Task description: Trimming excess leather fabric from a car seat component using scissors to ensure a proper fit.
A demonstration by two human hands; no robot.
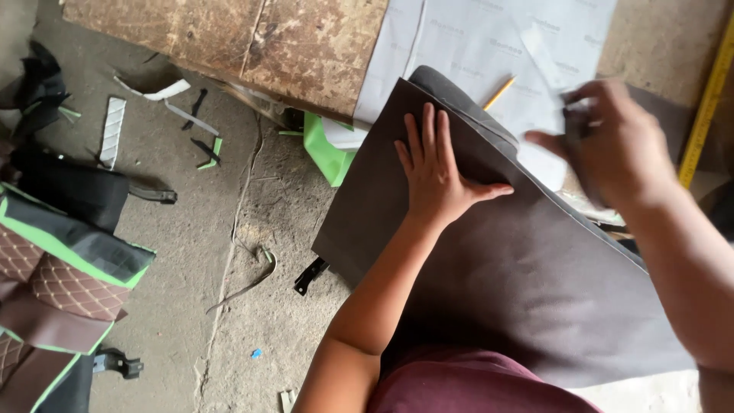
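My left hand [437,170] lies flat, fingers spread, on a large dark grey-brown sheet of fabric [505,283] that drapes off the worktable toward my lap. My right hand [612,141] is blurred, fingers curled around a small dark object at the sheet's upper right edge; what it is cannot be made out. A white paper sheet [489,46] lies under the fabric's top edge, with a yellow pencil [498,93] resting on it.
A worn wooden board [229,38] forms the tabletop. A yellow measuring tape [707,99] runs along the right. A green stool [325,149] stands on the concrete floor, with fabric scraps [113,130] and quilted brown-and-green seat covers [61,275] at left.
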